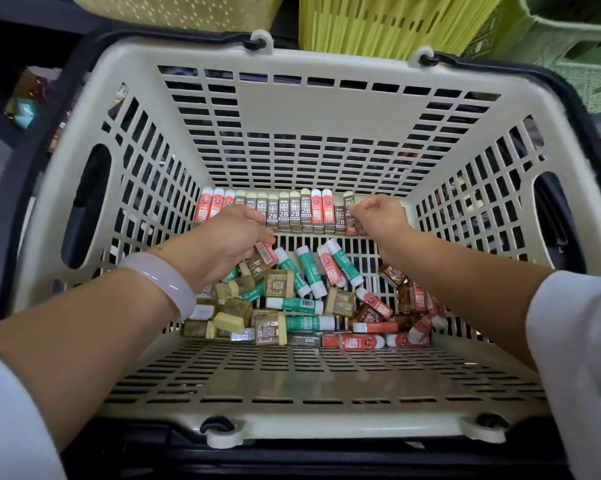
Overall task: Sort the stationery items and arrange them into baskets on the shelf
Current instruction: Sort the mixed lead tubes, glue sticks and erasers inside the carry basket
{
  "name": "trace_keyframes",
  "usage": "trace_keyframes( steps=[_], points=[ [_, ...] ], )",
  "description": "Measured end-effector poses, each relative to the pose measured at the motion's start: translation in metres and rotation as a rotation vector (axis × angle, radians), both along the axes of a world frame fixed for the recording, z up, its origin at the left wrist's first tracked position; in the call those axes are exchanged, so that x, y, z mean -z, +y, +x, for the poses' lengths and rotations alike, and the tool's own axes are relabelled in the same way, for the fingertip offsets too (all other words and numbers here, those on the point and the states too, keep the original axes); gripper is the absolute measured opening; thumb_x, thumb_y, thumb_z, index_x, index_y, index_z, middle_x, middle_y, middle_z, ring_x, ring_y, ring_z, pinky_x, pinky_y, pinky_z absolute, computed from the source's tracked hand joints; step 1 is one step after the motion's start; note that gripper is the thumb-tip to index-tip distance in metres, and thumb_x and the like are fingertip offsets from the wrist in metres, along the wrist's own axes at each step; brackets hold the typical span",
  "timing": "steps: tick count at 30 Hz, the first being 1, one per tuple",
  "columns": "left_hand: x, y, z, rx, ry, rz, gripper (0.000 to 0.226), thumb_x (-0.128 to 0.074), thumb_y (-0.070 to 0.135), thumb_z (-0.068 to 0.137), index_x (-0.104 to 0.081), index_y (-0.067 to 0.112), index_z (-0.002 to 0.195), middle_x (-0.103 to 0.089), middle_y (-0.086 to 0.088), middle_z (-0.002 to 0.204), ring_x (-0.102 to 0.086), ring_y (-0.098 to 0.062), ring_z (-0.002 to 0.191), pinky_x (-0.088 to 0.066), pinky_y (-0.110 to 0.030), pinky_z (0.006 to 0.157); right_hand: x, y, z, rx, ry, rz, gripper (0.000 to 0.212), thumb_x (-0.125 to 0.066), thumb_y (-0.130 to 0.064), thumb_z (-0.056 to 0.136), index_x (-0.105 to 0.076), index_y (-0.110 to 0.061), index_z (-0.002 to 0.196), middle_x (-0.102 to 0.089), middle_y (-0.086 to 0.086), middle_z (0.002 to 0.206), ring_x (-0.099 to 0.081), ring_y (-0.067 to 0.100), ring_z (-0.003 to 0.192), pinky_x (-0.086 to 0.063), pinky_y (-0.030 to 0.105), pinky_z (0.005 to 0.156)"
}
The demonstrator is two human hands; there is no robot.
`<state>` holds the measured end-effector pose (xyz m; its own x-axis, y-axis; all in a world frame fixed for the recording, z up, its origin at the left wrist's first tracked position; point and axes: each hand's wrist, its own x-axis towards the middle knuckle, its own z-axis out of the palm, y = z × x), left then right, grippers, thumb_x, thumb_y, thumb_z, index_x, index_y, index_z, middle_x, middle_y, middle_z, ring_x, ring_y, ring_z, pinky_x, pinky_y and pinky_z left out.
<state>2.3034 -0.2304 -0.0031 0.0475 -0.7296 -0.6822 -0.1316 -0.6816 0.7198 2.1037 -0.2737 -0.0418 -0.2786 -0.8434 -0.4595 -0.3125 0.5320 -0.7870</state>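
Observation:
A large cream slotted basket (pixel 302 109) fills the head view. Along its far wall stands a neat row of erasers (pixel 285 211), red ones and grey 2B ones. A loose pile of green glue sticks (pixel 306 270), yellow sharpeners (pixel 278 284) and red erasers (pixel 361 341) lies on the basket floor. My left hand (pixel 233 237), with a pale bangle on its wrist, is closed around a red eraser (pixel 267 253) above the pile. My right hand (pixel 378 216) pinches a grey eraser (pixel 349 211) at the right end of the row.
Yellow baskets (pixel 389 22) and a green crate (pixel 576 53) sit above and behind the cream basket. Dark handles run along its sides. The near half of the basket floor (pixel 309 372) is bare.

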Motion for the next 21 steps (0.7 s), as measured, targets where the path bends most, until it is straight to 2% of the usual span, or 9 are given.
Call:
trace_keyframes(
  steps=[2,4,7,9,11,13,17,19,21],
  points=[
    [0.001,0.0,0.0,0.006,0.002,-0.004,0.037,-0.05,-0.002,0.09,-0.044,0.009,0.125,-0.06,-0.011,0.117,-0.053,-0.022,0.115,-0.038,-0.042,0.105,0.002,-0.002,0.003,-0.019,-0.022,0.001,0.022,-0.055,-0.006,0.09,-0.048,-0.017,0.073,-0.057,0.005,0.085,-0.055,0.012,0.068,-0.055,0.027,0.074],
    [0.001,-0.001,0.0,0.004,0.006,-0.015,0.043,-0.049,0.001,0.091,-0.04,0.013,0.131,-0.056,-0.011,0.126,-0.048,-0.024,0.121,-0.037,-0.043,0.105,0.002,-0.004,0.005,-0.033,-0.026,-0.001,0.022,-0.054,-0.003,0.09,-0.05,-0.017,0.073,-0.055,0.002,0.079,-0.053,0.01,0.06,-0.053,0.021,0.063],
    [0.001,-0.002,0.0,0.02,-0.012,-0.046,0.043,-0.048,0.006,0.093,-0.039,0.018,0.134,-0.047,-0.008,0.138,-0.039,-0.026,0.129,-0.035,-0.042,0.102,0.002,-0.006,0.002,-0.051,0.028,-0.021,0.023,-0.054,-0.005,0.09,-0.052,-0.019,0.072,-0.057,0.001,0.082,-0.054,0.009,0.06,-0.054,0.024,0.067],
    [0.001,-0.003,0.0,0.025,-0.03,-0.07,0.042,-0.047,0.007,0.094,-0.04,0.018,0.134,-0.05,-0.005,0.135,-0.041,-0.025,0.126,-0.036,-0.038,0.101,0.003,-0.005,0.001,-0.088,0.056,-0.037,0.02,-0.059,-0.012,0.088,-0.048,-0.019,0.073,-0.059,0.005,0.086,-0.057,0.012,0.062,-0.055,0.026,0.066],
    [0.001,-0.003,0.0,0.037,-0.08,-0.085,0.041,-0.05,0.011,0.093,-0.042,0.02,0.132,-0.05,-0.005,0.134,-0.045,-0.023,0.119,-0.035,-0.039,0.104,0.004,-0.005,0.004,-0.132,0.102,-0.041,0.025,-0.064,-0.018,0.086,-0.043,-0.02,0.073,-0.059,0.008,0.089,-0.061,0.019,0.073,-0.057,0.034,0.071],
    [0.001,-0.003,0.0,0.047,-0.126,-0.097,0.04,-0.053,0.014,0.092,-0.044,0.021,0.131,-0.05,-0.004,0.133,-0.046,-0.022,0.117,-0.034,-0.044,0.106,0.005,-0.005,0.008,-0.156,0.171,-0.037,0.028,-0.063,-0.015,0.085,-0.039,-0.021,0.072,-0.057,0.007,0.087,-0.063,0.026,0.084,-0.055,0.042,0.079],
    [0.0,-0.004,0.001,-0.004,-0.082,-0.123,0.03,-0.053,0.008,0.091,-0.048,0.017,0.12,-0.059,-0.005,0.122,-0.052,-0.021,0.112,-0.036,-0.042,0.105,0.011,-0.004,0.011,-0.106,0.148,-0.043,0.027,-0.057,-0.008,0.087,-0.039,-0.023,0.075,-0.053,0.002,0.08,-0.058,0.021,0.08,-0.053,0.044,0.084],
    [-0.001,-0.004,0.001,-0.043,-0.048,-0.138,0.024,-0.055,0.003,0.09,-0.049,0.014,0.11,-0.062,-0.008,0.115,-0.058,-0.021,0.105,-0.043,-0.035,0.1,0.015,-0.002,0.011,-0.119,0.147,-0.053,0.019,-0.056,-0.008,0.087,-0.045,-0.022,0.08,-0.053,-0.002,0.078,-0.057,0.016,0.076,-0.053,0.041,0.083],
    [-0.003,-0.003,0.002,-0.081,-0.026,-0.16,0.024,-0.059,-0.001,0.086,-0.05,0.011,0.106,-0.06,-0.011,0.11,-0.06,-0.022,0.099,-0.05,-0.027,0.087,0.016,-0.003,0.01,-0.144,0.18,-0.062,0.009,-0.057,-0.009,0.087,-0.054,-0.017,0.089,-0.057,-0.001,0.079,-0.058,0.016,0.076,-0.054,0.04,0.083]
  ],
)
